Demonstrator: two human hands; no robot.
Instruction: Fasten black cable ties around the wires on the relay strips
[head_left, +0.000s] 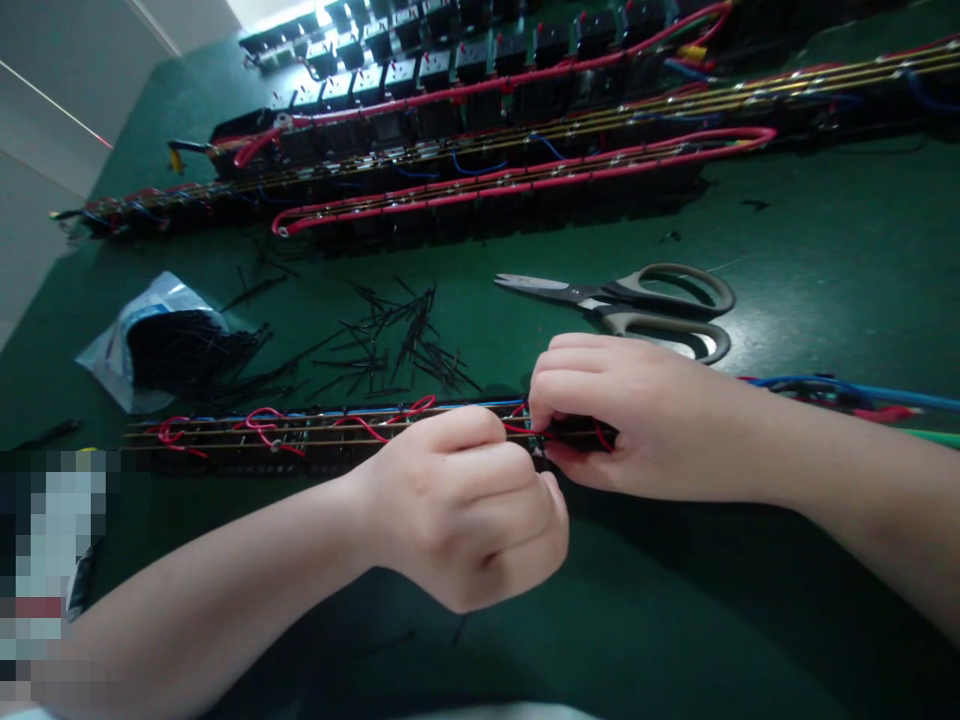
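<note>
A long wired socket strip (352, 428) with brass bars, red wire loops and a blue wire lies across the green table. Over its middle, my left hand (465, 510) is closed, fingers curled in and the thumb pressed to the forefinger; what they hold is hidden. Just to the right, my right hand (615, 415) pinches with thumb and fingertips at the strip, close to a red wire (517, 430). I cannot make out what is between those fingertips. Both hands nearly meet there.
Scissors (555, 290) lie partly open behind my right hand. Loose black cable ties (405, 345) are scattered beyond the strip, beside a clear plastic bag (169, 295) full of them. Farther back lie more wired strips (450, 190) with thick red cables. Blue and green wires run off right.
</note>
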